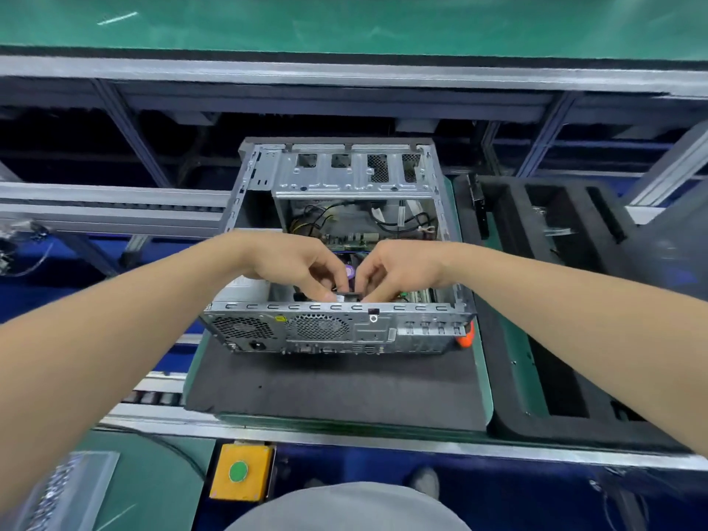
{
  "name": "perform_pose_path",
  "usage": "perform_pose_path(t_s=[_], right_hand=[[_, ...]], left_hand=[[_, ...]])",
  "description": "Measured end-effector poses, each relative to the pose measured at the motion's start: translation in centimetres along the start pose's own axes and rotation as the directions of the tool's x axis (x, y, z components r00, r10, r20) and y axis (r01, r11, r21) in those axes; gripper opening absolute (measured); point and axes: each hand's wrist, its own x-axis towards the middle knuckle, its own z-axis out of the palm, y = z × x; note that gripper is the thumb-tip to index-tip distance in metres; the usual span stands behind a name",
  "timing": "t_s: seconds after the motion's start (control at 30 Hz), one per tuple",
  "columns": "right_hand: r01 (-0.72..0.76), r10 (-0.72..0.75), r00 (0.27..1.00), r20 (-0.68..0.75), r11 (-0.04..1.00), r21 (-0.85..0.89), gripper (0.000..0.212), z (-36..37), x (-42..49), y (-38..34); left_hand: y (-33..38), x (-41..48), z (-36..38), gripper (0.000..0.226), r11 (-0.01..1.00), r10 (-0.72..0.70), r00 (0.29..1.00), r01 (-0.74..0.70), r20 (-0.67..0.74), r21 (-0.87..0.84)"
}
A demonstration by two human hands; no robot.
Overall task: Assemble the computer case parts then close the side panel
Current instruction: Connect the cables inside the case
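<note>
An open metal computer case (pixel 417 331) lies on its side on a dark foam pad (pixel 333 389), its rear panel with fan grilles facing me. Inside I see the motherboard, loose cables (pixel 325 220) and a drive cage (pixel 352 174) at the far end. My left hand (pixel 295 266) and my right hand (pixel 394 268) meet just inside the near rim. Both pinch a small dark part (pixel 346 297) between their fingertips. A purple-topped piece (pixel 349 270) shows between the hands. What lies under the fingers is hidden.
A black foam tray (pixel 574 300) with slots stands right of the case. An orange-handled tool (pixel 465 339) lies by the case's right corner. A yellow box with a green button (pixel 239 471) sits at the near edge. Conveyor rails run left, and a bag of small parts (pixel 65 488) lies bottom left.
</note>
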Motion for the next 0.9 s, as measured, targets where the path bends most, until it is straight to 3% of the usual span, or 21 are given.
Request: perform_pose_path(t_s=[0.1, 0.33, 0.5, 0.9], right_hand=[[0.008, -0.007, 1.0, 0.011, 0.999, -0.053, 0.006, 0.3, -0.1, -0.1], [-0.056, 0.051, 0.996, -0.07, 0.996, -0.07, 0.01, 0.9, -0.2, -0.4], [-0.106, 0.105, 0.992, -0.076, 0.994, -0.003, 0.024, 1.1, -0.6, -1.0], [-0.162, 0.193, 0.937, -0.292, 0.979, 0.127, 0.02, 2.0, -1.9, -2.7]], left_hand=[[0.1, -0.2, 0.1, 0.015, 1.0, -0.001, 1.0, 0.001, 0.018, 0.015], [0.2, -0.7, -0.3, 0.023, 0.994, 0.003, 1.0, -0.004, 0.002, 0.108], [0.8, -1.2, -0.3, 0.022, 0.99, 0.02, 1.0, -0.022, 0.017, 0.137], [1.4, -1.0, 0.0, 0.02, 0.973, 0.044, 0.995, -0.023, -0.09, 0.231]])
